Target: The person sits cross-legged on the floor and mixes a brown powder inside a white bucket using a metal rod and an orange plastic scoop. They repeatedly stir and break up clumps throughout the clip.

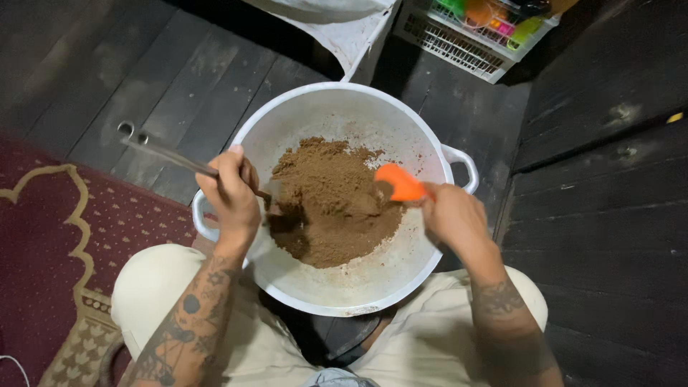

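A large white metal pot (337,107) with two side handles rests between my knees on a dark plank floor. Inside it lies a mound of brown crumbly mixture (330,204). My left hand (231,193) grips a long metal utensil (168,155) whose handle sticks out over the pot's left rim and whose tip is buried in the mixture. My right hand (451,215) holds an orange spatula (399,182), its blade resting on the right side of the mound.
A dark red patterned rug (50,236) covers the floor at the left. A white plastic basket (473,36) with colourful items stands at the back right. A white cloth-covered object (344,29) stands behind the pot. My legs in pale trousers flank the pot.
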